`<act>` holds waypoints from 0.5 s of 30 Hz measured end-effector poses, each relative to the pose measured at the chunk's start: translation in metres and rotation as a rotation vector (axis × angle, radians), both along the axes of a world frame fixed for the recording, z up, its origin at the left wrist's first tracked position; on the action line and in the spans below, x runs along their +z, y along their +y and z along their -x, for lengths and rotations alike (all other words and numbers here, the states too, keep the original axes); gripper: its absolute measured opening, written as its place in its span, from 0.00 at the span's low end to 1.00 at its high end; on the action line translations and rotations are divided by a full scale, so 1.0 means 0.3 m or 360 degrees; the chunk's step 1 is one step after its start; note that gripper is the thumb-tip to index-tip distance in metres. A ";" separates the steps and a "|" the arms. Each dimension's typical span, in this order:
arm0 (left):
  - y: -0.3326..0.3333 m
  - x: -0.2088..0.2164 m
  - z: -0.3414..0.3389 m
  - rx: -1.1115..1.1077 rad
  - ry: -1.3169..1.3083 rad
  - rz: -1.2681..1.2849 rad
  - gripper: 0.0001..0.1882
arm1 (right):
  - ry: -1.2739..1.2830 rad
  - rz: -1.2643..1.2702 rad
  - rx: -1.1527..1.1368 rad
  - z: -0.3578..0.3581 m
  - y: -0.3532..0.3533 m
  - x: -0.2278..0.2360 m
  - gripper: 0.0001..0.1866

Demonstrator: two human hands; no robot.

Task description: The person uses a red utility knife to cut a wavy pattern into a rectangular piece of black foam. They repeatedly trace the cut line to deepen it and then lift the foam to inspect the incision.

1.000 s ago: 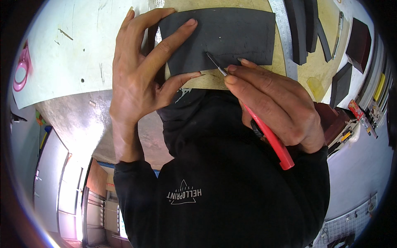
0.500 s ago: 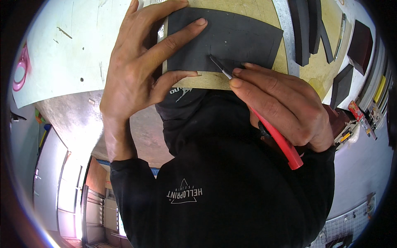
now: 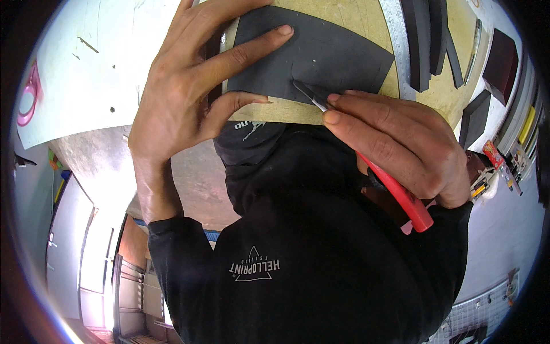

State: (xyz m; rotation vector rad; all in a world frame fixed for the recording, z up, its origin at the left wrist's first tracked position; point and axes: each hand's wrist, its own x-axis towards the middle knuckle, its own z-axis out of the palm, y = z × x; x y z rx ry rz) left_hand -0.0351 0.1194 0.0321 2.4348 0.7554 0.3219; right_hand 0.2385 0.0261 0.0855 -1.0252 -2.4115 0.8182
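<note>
A dark grey foam sheet [image 3: 332, 54] lies flat on a tan board [image 3: 338, 14] near the board's front edge. My left hand [image 3: 189, 92] presses on the sheet's left part, index finger stretched across it and thumb at the board's edge. My right hand [image 3: 401, 146] grips a craft knife with a red handle [image 3: 401, 195]. Its thin metal blade [image 3: 306, 94] touches the sheet's lower edge, where a short cut runs into the foam.
Several dark foam strips [image 3: 427, 43] lie at the back right beside a metal ruler [image 3: 398, 40]. More dark foam pieces [image 3: 475, 117] and small tools [image 3: 498, 160] sit at the right. A white table surface [image 3: 91, 69] lies to the left, with a pink object [image 3: 28, 97] on it.
The foam sheet and board sit lower and nearer in view. The knife tip has moved from the sheet's middle down to its lower edge. My left hand keeps pressing the sheet.
</note>
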 end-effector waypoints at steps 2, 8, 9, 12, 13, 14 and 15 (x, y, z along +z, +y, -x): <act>0.007 -0.004 0.001 -0.0027 -0.0013 0.0016 0.35 | 0.0013 0.0008 0.0009 -0.008 -0.001 -0.004 0.20; 0.022 0.011 -0.003 -0.0048 0.0020 0.0051 0.34 | 0.0184 0.0158 0.0089 -0.049 0.030 0.011 0.21; 0.026 0.011 0.000 -0.0051 0.0018 0.0055 0.34 | 0.0309 0.0216 0.0083 -0.090 0.040 0.027 0.22; 0.033 -0.005 0.004 -0.0103 -0.0037 0.0053 0.34 | 0.0565 0.0059 -0.0410 -0.102 -0.002 -0.019 0.26; 0.028 -0.006 0.013 -0.0097 -0.0037 0.0060 0.33 | 0.0318 0.0114 -0.0613 -0.090 -0.019 -0.003 0.26; 0.040 -0.005 0.010 -0.0117 -0.0061 0.0058 0.32 | 0.0242 0.0097 -0.0813 -0.076 -0.036 -0.008 0.24; 0.038 -0.005 0.011 -0.0113 -0.0070 0.0054 0.31 | 0.0252 0.0096 -0.0987 -0.045 -0.061 -0.049 0.22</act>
